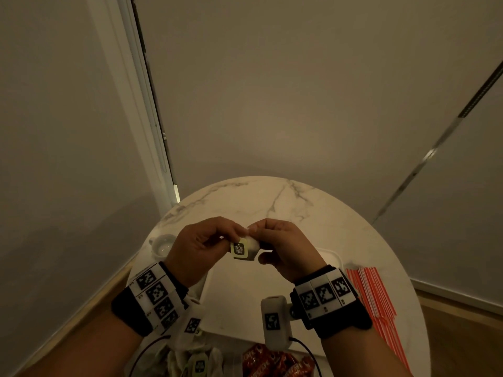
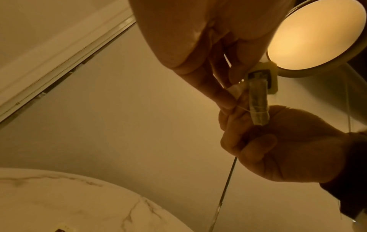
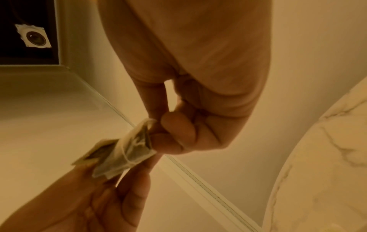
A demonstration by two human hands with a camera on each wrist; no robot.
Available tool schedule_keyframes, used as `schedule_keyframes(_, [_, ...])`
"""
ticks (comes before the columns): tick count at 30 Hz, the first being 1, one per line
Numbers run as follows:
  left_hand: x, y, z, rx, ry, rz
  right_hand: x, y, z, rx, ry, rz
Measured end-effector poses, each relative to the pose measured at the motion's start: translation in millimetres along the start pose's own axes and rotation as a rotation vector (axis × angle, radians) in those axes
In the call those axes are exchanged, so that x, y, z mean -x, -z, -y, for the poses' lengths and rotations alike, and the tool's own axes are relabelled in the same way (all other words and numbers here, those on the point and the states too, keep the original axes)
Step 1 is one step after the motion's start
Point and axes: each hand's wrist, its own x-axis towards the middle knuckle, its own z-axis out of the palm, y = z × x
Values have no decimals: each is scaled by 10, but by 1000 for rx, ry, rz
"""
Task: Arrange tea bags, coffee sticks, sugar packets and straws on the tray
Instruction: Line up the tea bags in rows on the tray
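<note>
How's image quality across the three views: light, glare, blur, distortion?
Head view: dim, warm, wide-angle bend in the wall lines; tea bag tag legible between left hand and right hand. Left wrist view: amber cast, lamp glares at top right, palm close and soft. Right wrist view: same cast, tea bag slightly blurred, table edge curved.

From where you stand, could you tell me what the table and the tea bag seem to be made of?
The table looks like polished white marble or an imitation, going by its grey veins. The tea bag looks like thin translucent paper, with dark contents showing through.
</note>
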Motion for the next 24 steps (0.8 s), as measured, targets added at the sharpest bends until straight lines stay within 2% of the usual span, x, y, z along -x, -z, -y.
schedule_keyframes(4, [-16, 35, -22, -152, -52, -17, 9, 0, 22, -2, 1, 12])
schedule_keyframes(11, [-65, 73, -2, -200, -52, -38, 32, -13, 11, 7, 21, 58])
schedule_keyframes(19, [-67, 76, 61, -256, -48, 30, 48, -18, 24, 83, 92, 37])
schedule_keyframes(24, [-74, 73, 106, -301, -93, 59, 38, -9, 17, 172, 125, 18])
